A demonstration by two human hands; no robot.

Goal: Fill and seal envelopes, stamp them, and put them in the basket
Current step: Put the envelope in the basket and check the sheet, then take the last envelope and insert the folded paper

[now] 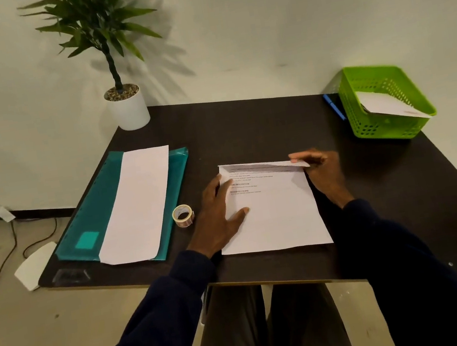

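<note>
While our left hand (217,216) lies flat and open on the printed sheet (279,218), our right hand (321,171) pinches its folded far edge, sticker roll (183,215) just left of it.

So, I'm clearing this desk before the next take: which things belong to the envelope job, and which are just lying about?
Job: printed sheet, pressed by left hand, pinched by right hand; white envelope on teal folder; sticker roll; green basket.
Lying about: potted plant; blue pen.
</note>
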